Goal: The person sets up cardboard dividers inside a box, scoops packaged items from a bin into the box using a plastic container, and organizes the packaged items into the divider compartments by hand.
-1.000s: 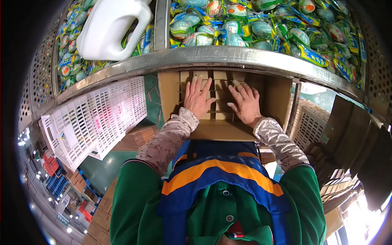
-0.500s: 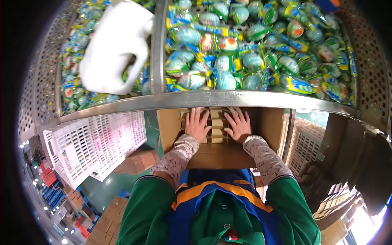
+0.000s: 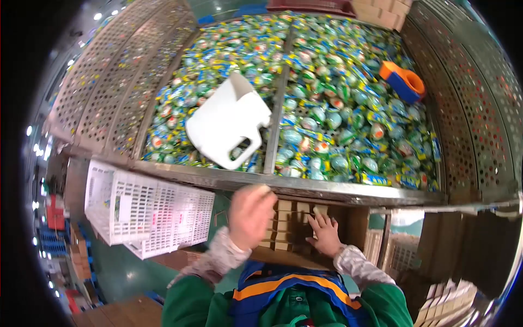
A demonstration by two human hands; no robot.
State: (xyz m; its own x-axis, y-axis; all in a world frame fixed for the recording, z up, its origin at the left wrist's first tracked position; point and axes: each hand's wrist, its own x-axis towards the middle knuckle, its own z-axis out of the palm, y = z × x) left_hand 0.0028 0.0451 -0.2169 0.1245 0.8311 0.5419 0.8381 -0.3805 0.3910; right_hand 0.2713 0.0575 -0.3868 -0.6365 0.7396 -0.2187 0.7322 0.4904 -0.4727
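A cardboard box (image 3: 357, 226) with a grid of card dividers (image 3: 283, 224) inside stands below the metal bin's front edge. My right hand (image 3: 325, 235) rests on the dividers at the box's right part, fingers spread. Above the box's left side, near the metal edge, my left hand (image 3: 251, 215) is raised and blurred, its fingers bent; whether it holds anything is unclear. Beyond it, a white cut-open plastic jug (image 3: 226, 122) lies on many small wrapped items (image 3: 332, 117) in the bin.
The steel rim (image 3: 327, 189) and a central divider bar (image 3: 278, 109) bound the bin. An orange and blue object (image 3: 403, 83) lies at its right. White plastic crates (image 3: 158, 212) stand left of the box. Cardboard (image 3: 463, 245) is stacked at the right.
My left hand has lifted off the dividers toward the bin's edge. My right hand stays on the dividers. The view has tilted up, showing more of the bin and the orange and blue object.
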